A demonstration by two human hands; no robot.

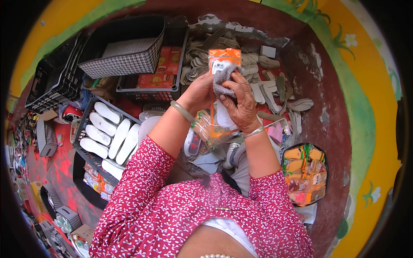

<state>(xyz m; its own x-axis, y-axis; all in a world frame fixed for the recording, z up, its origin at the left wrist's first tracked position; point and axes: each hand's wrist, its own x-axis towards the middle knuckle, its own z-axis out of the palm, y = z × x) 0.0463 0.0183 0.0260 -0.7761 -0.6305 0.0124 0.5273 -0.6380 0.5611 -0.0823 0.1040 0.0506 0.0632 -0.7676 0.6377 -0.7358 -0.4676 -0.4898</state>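
Note:
In front of my chest I hold up a clear plastic package with an orange header (232, 53); a white insole (223, 115) shows through its lower part. My left hand (198, 93) grips the package's left side, its fingertips partly hidden behind it. With bent fingers, my right hand (241, 101) presses a grey fuzzy cloth (222, 83) against the package front. Below them, near my lap, lies a clear bag with printed packaging (207, 129).
At left, a dark basket holds several white insoles (121, 139). Behind it stand a houndstooth basket (124, 63) and a crate with red boxes (165, 64). Loose insoles (271, 92) pile up ahead by the wall. A tray of orange packets (304, 174) sits at right.

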